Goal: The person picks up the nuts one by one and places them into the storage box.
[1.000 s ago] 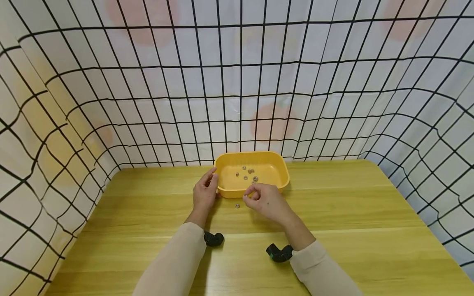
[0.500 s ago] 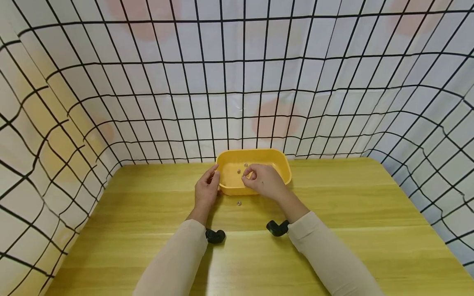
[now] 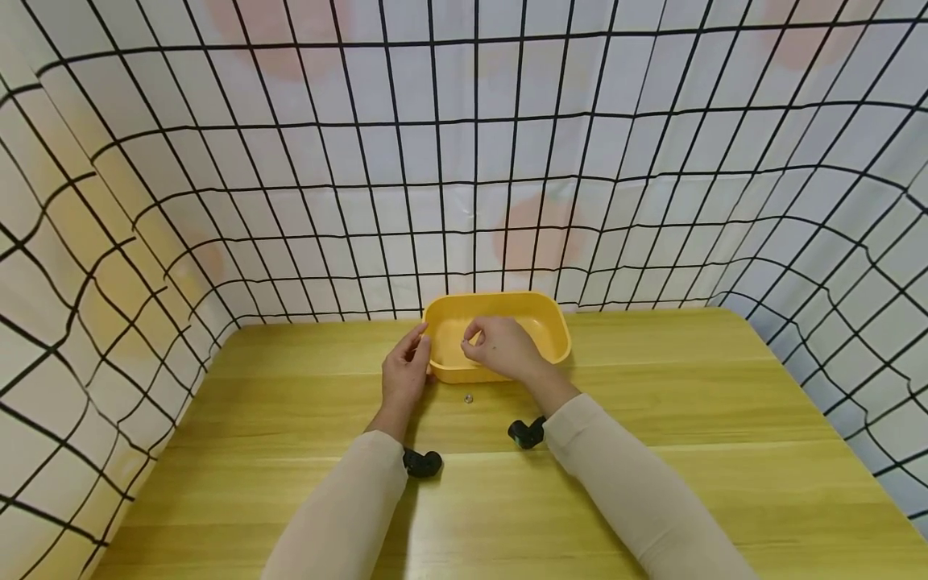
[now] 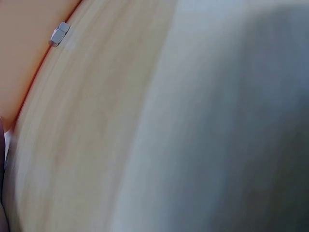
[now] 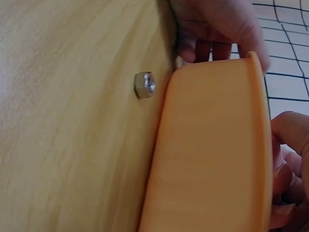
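A yellow plastic tray (image 3: 453,375) stands on the table against the mesh. My left hand (image 3: 404,377) holds its left end; the right wrist view shows that hand (image 5: 224,21) with its thumb at the rim and its fingers along the outer wall. Over the inside of the tray is my right hand (image 3: 503,346), thumb and forefinger pinching a small metal nut that barely shows between the tips. This hand hides the nuts lying in the tray. One hex nut (image 3: 468,398) lies on the table just in front of the tray, close to its wall (image 5: 207,145).
Behind the tray rises a black wire grid (image 3: 474,201) with a pale sheet behind it, running round both sides as well. The wooden table (image 3: 689,451) spreads out on either side. A black wrist camera (image 3: 423,464) sits at the left cuff.
My right hand has moved from the tray's front rim inward and then a little left over the tray, covering the nuts inside. The left hand stays at the tray's left end.
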The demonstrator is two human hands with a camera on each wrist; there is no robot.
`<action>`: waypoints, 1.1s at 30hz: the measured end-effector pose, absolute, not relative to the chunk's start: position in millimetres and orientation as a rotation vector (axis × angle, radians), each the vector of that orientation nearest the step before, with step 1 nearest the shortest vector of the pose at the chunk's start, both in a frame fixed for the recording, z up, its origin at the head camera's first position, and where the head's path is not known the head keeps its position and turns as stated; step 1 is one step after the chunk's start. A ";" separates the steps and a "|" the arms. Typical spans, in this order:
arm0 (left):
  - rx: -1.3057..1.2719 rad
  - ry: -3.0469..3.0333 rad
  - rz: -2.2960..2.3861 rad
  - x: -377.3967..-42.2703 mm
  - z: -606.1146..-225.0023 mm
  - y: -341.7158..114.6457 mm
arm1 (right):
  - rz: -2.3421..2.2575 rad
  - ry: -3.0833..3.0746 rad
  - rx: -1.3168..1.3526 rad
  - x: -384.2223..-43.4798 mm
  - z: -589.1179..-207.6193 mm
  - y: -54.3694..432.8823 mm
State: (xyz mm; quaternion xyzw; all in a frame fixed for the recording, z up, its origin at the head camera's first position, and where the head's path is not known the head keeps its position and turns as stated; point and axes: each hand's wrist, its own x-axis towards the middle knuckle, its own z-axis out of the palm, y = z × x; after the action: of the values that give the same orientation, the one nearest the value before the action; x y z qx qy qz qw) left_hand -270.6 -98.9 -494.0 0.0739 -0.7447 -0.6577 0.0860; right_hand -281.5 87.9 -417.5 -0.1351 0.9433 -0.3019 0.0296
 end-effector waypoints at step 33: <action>0.178 -2.207 -1.977 -270.0 -495.4 -99.6 | -0.874 2.957 -0.407 -296.4 -415.2 71.8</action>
State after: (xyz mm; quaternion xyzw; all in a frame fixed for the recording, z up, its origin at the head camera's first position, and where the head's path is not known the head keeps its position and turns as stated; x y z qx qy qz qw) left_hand -270.0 -99.6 -495.4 0.0598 -0.7408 -0.6635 0.0864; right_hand -296.4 71.8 -415.2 -0.1310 0.9506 -0.2810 0.0155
